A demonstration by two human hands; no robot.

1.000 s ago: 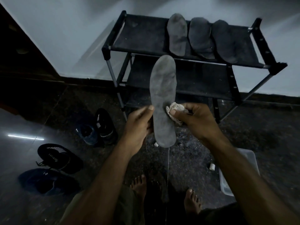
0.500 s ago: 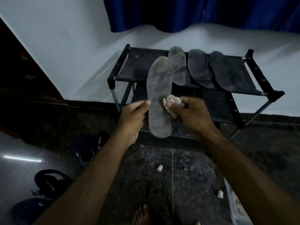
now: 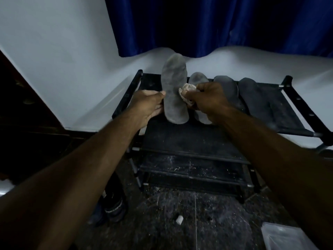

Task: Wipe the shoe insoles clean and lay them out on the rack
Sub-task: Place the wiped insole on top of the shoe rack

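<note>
My left hand (image 3: pixel 148 105) grips a grey insole (image 3: pixel 173 87) by its left edge and holds it upright above the top shelf of the black shoe rack (image 3: pixel 295 98). My right hand (image 3: pixel 207 100) pinches a crumpled pale cloth (image 3: pixel 185 92) against the insole's right edge. Three more insoles lie side by side on the top shelf: a light grey one (image 3: pixel 199 79) partly behind my right hand, a darker one (image 3: pixel 228 87), and a dark one (image 3: pixel 252 94) to the right.
The rack has lower shelves (image 3: pixel 189 141) dusted with specks. A dark shoe (image 3: pixel 112 204) stands on the floor left of the rack. A small white scrap (image 3: pixel 179 219) lies on the floor, a clear plastic container (image 3: pixel 282 237) at bottom right. A blue curtain (image 3: pixel 216 24) hangs behind.
Both hands have carried the insole and cloth forward and up, from in front of the rack to over its top shelf. The view has tilted up and moved closer.
</note>
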